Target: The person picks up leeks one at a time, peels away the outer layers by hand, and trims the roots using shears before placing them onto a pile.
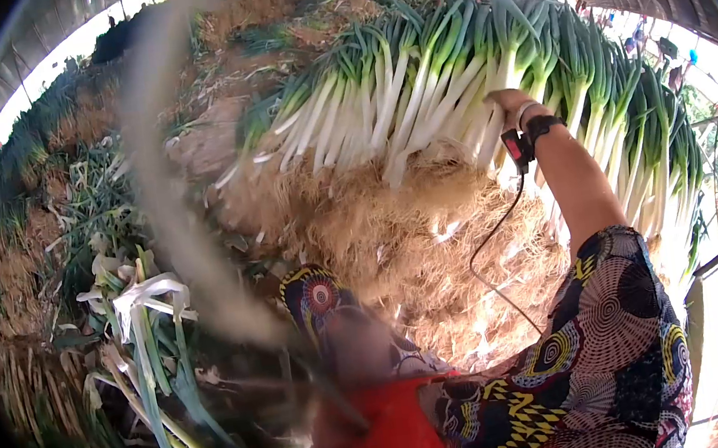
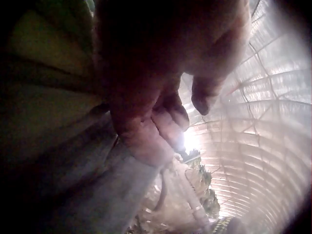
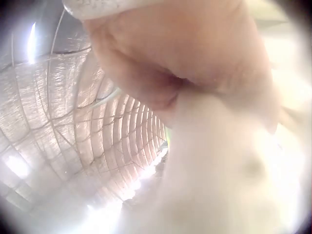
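Observation:
My right hand [image 1: 512,106] grips the white shaft of a leek [image 3: 214,165] at the near side of a long row of leeks [image 1: 414,85]. Their green tops point away and their roots lie towards me. Close up in the right wrist view, the pale shaft runs down from between thumb and fingers, blurred. In the left wrist view my left hand [image 2: 146,97] hangs in shadow, its fingers loosely bent and the thumb apart from them. Dark folds lie beside it and pale scraps below. Peeled leaves [image 1: 151,301] lie to the left in the head view.
Matted roots [image 1: 396,237] spread before my knees. Heaps of leaves and more leeks fill the left side. A blurred pale strip [image 1: 161,158] crosses close to the head camera. A cable [image 1: 494,284] runs from my right wrist; red cloth [image 1: 400,432] covers my lap.

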Demonstrator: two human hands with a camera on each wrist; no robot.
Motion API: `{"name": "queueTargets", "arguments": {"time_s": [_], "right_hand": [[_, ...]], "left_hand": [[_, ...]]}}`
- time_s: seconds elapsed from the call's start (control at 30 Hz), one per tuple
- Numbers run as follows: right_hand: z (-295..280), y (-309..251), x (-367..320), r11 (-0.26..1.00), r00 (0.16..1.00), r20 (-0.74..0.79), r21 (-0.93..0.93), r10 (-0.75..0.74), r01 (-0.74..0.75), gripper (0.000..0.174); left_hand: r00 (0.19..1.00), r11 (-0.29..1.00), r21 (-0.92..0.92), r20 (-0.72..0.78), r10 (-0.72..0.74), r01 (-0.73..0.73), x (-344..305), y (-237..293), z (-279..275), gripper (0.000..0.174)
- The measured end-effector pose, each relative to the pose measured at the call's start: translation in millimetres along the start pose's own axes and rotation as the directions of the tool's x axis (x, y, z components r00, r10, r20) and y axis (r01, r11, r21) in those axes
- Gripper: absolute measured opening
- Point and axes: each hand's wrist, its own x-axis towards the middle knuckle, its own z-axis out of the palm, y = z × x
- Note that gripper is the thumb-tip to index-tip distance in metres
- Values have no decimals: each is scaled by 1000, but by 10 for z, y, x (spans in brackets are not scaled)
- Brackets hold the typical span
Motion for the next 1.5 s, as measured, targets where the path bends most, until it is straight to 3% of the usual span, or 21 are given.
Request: {"name": "queueTargets", "arguments": {"time_s": [0.03, 0.1, 0.13, 0.17, 0.23, 0.33, 0.43, 0.53, 0.67, 0.83, 0.87, 0.93, 1.0, 1.13, 1.17, 1.23, 1.3, 1.33, 1.4, 1.47, 1.5], "right_hand": [[-8, -79, -108, 965, 998, 13, -255, -62, 63, 68], [181, -266, -409, 970, 991, -134, -242, -4, -29, 77], [146, -244, -320, 960, 988, -119, -273, -98, 63, 79], [122, -310, -422, 921, 988, -27, -364, -155, 135, 79], [233, -395, -580, 842, 980, -128, -537, -153, 61, 80], [362, -402, -747, 692, 983, -59, -718, -174, 79, 80], [63, -102, 578, 264, 934, -133, -963, -332, -44, 80], [432, -124, -91, 283, 989, -111, -956, -94, -80, 104], [266, -40, 42, 704, 904, -331, -709, -269, -50, 115], [269, -321, -273, 830, 895, -397, -555, -203, -58, 57], [128, -346, 86, 552, 912, -257, -833, -320, -41, 51], [191, -345, 179, 233, 905, -113, -972, -409, -16, 48], [321, -425, 193, 48, 870, 15, -998, -493, 44, 46], [1080, -661, 81, -270, 681, 437, -899, -588, 344, 42], [1365, -692, -27, -284, 606, 538, -837, -586, 468, 42], [1981, -575, -528, -152, 484, 670, -660, -563, 736, 41], [2539, -276, -1437, 107, 460, 739, -473, -493, 875, 46], [2832, -99, -2110, 345, 563, 743, -454, -362, 822, 47], [3378, 304, -2456, 362, 417, 892, -336, -173, 869, 42], [3910, 889, -2559, 324, 116, 990, -84, -82, 942, 32], [4165, 1123, -2715, 193, 113, 993, -116, 29, 974, 34]], "left_hand": [[997, 986, 146, 1, 77, -76, -20, 44, 38, 26], [974, 881, 421, 34, 222, -215, -67, 113, 87, 33], [999, 994, 111, -51, 4, 1, -46, 85, 88, 33], [999, 999, -20, 11, 49, -49, 74, -25, 13, 27], [980, 949, -290, 118, 163, -123, 358, -257, -198, 22], [977, 946, -294, 121, 178, -136, 375, -331, -277, 23], [977, 934, -326, 105, 188, -144, 421, -427, -341, 23], [954, 940, -293, 183, 237, -177, 528, -536, -484, 23], [970, 945, -265, 101, 223, -190, 512, -540, -480, 28], [979, 943, -281, 55, 199, -176, 429, -453, -398, 27], [976, 943, -277, 59, 208, -185, 451, -484, -392, 26], [961, 960, -128, 98, 260, -247, 420, -431, -386, 25], [974, 976, 9, -49, 220, -220, 385, -395, -282, 24], [984, 936, -316, 32, 174, -156, 534, -675, -427, 43], [989, 946, -290, -45, 140, -147, 377, -507, -266, 39], [987, 946, -296, 48, 156, -135, 502, -549, -350, 32], [992, 943, -322, 69, 108, -81, 502, -471, -306, 25], [992, 941, -328, 53, 112, -89, 507, -483, -300, 24], [992, 943, -311, -7, 123, -119, 493, -429, -230, 19], [979, 964, -184, -105, 174, -191, 473, -412, -207, 14], [968, 972, -80, -140, 208, -221, 443, -370, -197, 12]]}}
